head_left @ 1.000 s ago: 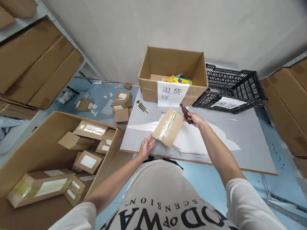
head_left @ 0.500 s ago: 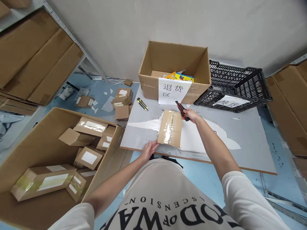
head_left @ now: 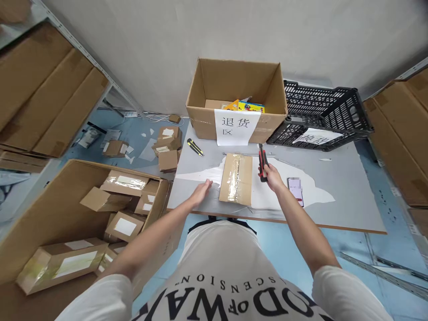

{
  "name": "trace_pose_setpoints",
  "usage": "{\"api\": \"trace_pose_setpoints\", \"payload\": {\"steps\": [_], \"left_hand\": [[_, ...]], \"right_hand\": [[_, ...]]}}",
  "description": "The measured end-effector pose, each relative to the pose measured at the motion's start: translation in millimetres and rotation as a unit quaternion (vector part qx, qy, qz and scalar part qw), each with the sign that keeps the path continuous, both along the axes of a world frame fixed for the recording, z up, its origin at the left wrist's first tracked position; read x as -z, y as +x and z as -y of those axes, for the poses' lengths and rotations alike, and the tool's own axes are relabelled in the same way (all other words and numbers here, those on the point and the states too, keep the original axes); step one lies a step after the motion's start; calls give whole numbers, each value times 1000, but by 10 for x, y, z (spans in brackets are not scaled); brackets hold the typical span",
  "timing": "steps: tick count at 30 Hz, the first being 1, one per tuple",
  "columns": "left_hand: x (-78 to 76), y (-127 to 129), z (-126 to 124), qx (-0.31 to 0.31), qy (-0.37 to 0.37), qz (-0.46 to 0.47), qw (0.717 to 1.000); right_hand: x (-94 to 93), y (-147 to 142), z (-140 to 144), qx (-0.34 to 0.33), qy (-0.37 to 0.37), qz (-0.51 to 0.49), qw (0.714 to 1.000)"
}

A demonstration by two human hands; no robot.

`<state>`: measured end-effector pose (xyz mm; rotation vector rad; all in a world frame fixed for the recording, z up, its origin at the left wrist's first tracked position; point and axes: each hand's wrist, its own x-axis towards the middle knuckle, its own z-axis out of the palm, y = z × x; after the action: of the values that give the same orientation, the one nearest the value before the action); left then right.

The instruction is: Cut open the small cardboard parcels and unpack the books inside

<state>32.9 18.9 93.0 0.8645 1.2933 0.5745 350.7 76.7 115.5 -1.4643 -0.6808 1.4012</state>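
Observation:
A taped cardboard box (head_left: 236, 179) lies flat on the table (head_left: 354, 196), clear tape running down its middle. My right hand (head_left: 273, 177) grips a red and black box cutter (head_left: 262, 161), pointing away from me, just right of the box. Left of the box and apart from it is my left hand (head_left: 201, 192), empty with its fingers stretched out. Farther back on the table rests a yellow and black box cutter (head_left: 195, 147). A phone (head_left: 295, 191) lies beside my right forearm.
An open carton (head_left: 203, 122) with a paper sign and colourful packages inside stands at the back. Right of it is a black plastic crate (head_left: 334, 107). At left, a large carton (head_left: 75, 166) holds several parcels. Small boxes (head_left: 168, 159) sit on the floor.
Both hands have come away from the cardboard box, the left to the left, the right to the right. The red and black cutter now points more straight ahead. The phone has come into view.

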Motion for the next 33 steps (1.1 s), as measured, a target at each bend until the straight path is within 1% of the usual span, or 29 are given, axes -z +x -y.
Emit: {"api": "trace_pose_setpoints", "payload": {"steps": [2,4,7,9,11,13,15,18,21,25,29,31,33], "left_hand": [[-41,38,-353,25,58,-23,998],[-79,120,-721,44,100,-20,994],[-132,288,-1205,71,111,-9,991],[-157,404,-1439,90,106,-7,990],[-166,506,-1588,115,97,-9,989],[-154,585,-1663,143,79,-17,986],[-125,636,-1685,163,58,-29,984],[-77,658,-1667,158,56,-32,985],[-66,638,-1639,126,60,-22,990],[-134,563,-1599,87,44,1,995],[-221,425,-1481,31,41,19,998],[-243,342,-1367,-12,45,32,998],[-246,266,-1211,-69,50,44,995]], "right_hand": [[27,6,422,60,-17,-52,997],[56,-37,873,107,-52,-101,988],[106,-189,1456,149,-98,-171,969],[138,-321,1707,159,-118,-218,956],[156,-447,1831,165,-125,-256,944],[157,-547,1852,173,-119,-281,937],[147,-619,1813,184,-109,-293,932],[138,-690,1734,199,-98,-295,929],[154,-737,1683,211,-92,-281,932],[155,-699,1614,221,-83,-253,938],[58,-467,1406,213,-73,-220,949],[-18,-298,1225,190,-79,-205,957],[-96,-128,1002,150,-93,-191,966]]}}
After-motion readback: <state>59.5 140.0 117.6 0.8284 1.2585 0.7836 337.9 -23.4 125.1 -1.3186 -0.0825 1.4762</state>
